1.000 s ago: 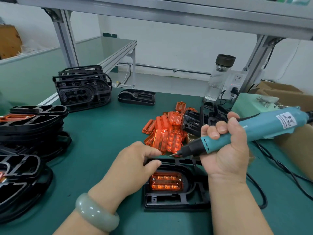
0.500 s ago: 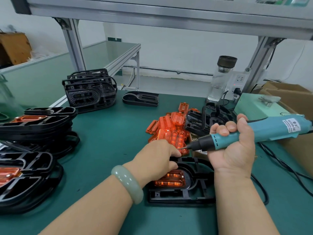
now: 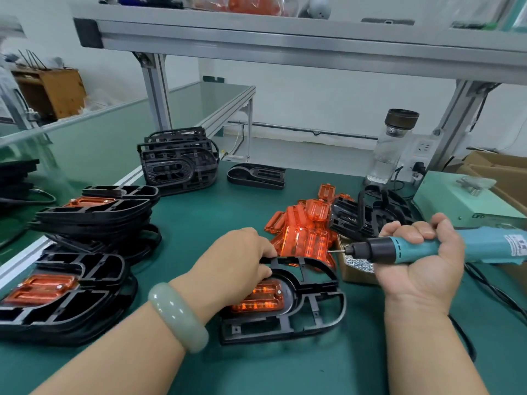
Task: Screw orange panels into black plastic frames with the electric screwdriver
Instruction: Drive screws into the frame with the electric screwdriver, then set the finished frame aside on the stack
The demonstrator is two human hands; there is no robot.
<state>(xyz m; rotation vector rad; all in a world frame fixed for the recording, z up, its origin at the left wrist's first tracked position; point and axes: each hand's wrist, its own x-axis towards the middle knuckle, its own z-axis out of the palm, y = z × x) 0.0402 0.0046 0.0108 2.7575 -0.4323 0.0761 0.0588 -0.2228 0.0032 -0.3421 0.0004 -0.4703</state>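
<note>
Orange translucent plastic panel [image 3: 258,297] sits in the recess of the black ribbed plastic frame [image 3: 310,315], which lies flat on the green bench mat [image 3: 199,223] at lower centre of the picture. The left hand [image 3: 233,260] has its fingers curled over the far rim of that frame, gripping it. At centre right the right hand [image 3: 422,260] is wrapped in a fist round the teal electric screwdriver [image 3: 405,248]. The tool lies nearly level, its bit pointing toward picture left just above the small cardboard box of silver screws [image 3: 358,266]. Bit and panel are apart.

A bright speck at the panel's upper right corner may be a seated screw; it is too small to tell. The step in hand looks like fetching a screw between drives. The next move calls for a screw on the bit. The driver must then swing from level to upright over a corner hole, while the left hand pins the frame against twisting. Stacked black frames with orange panels fitted [image 3: 65,295] wait at lower left.
</note>
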